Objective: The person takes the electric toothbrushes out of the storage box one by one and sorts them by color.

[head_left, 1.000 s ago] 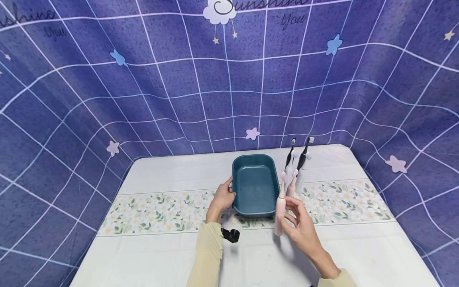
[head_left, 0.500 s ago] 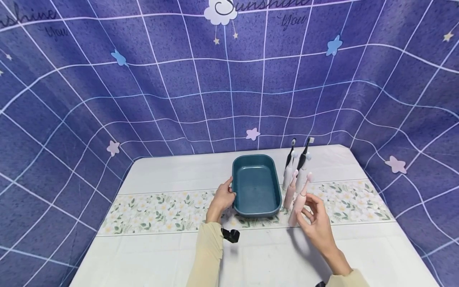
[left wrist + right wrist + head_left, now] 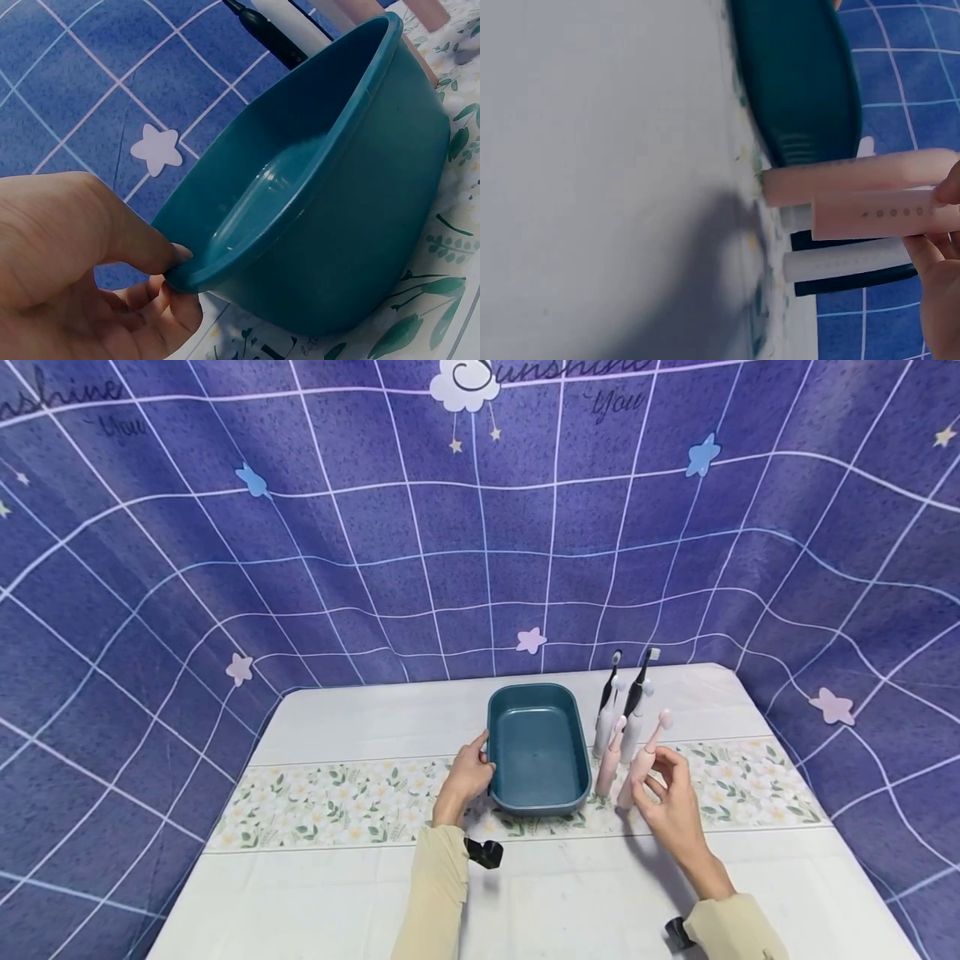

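My left hand (image 3: 467,774) pinches the left rim of a dark teal rectangular basin (image 3: 542,810); in the left wrist view its thumb (image 3: 161,251) lies over the rim, fingers curled beneath. Between the thumb and fingers of my right hand (image 3: 675,802) is a light pink electric toothbrush (image 3: 639,773), head up and leaning right. The right wrist view shows a row of small marks on its handle (image 3: 877,214). Just left of it a second pink electric toothbrush (image 3: 608,772) stands upright beside the basin.
Behind the pink toothbrushes stand two white electric toothbrushes (image 3: 603,732), (image 3: 632,737) and two black ones (image 3: 608,690), (image 3: 635,695). The white table (image 3: 337,902) has a floral strip across it. A blue-purple curtain (image 3: 375,543) hangs behind and at the sides.
My right hand has carried the light pink toothbrush rightward and away from me, from the basin's front right corner to beside the other pink toothbrush. The left hand and basin stay put.
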Demonstrator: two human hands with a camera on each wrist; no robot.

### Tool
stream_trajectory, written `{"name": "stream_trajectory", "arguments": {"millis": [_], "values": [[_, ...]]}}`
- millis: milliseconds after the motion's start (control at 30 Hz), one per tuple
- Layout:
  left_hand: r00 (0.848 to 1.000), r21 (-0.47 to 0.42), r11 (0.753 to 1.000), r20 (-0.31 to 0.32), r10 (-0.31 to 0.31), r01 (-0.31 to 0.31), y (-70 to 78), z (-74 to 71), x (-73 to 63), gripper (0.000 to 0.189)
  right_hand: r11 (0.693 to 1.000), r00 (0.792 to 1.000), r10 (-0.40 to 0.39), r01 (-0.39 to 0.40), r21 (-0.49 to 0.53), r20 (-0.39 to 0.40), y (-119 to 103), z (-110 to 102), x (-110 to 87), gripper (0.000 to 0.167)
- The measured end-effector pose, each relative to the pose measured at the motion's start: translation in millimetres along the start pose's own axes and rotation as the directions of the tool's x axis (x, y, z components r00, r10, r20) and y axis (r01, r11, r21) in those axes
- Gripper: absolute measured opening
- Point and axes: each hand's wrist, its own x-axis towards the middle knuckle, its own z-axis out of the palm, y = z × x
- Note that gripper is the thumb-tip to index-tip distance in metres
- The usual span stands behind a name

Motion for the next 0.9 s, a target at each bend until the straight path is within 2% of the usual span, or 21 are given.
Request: {"name": "stream_trajectory", "arguments": {"millis": [133,400,667,867,900], "values": [[1.0,0.006,1.0,-0.006,0.021,-0.021,-0.2,-0.7,0.2,0.062,0.999,1.0,0.0,0.001,-0.042,0.005,9,2,3.5,0.057],[1.0,-0.003,1.0,-0.001,0.002,-0.002,-1.5,0.2,1.6,0.064,0.997,0.999,-0.025,0.027,-0.074,0.019,25,5,9.0,0.054],[1.0,0.0,1.0,0.001,0.009,-0.009,-0.8,1.2,1.5,0.065,0.995,0.999,-0.034,0.036,-0.094,0.023,41,6,9.1,0.055],[1.0,0.012,1.0,-0.004,0.013,-0.013,-1.5,0.2,2.6,0.065,0.994,1.0,-0.017,0.019,-0.105,0.016,41,7,9.1,0.054],[1.0,0.016,1.0,-0.006,0.013,-0.013,-1.6,0.2,2.9,0.064,0.993,1.0,-0.013,0.015,-0.114,0.017,35,8,9.6,0.054]]}}
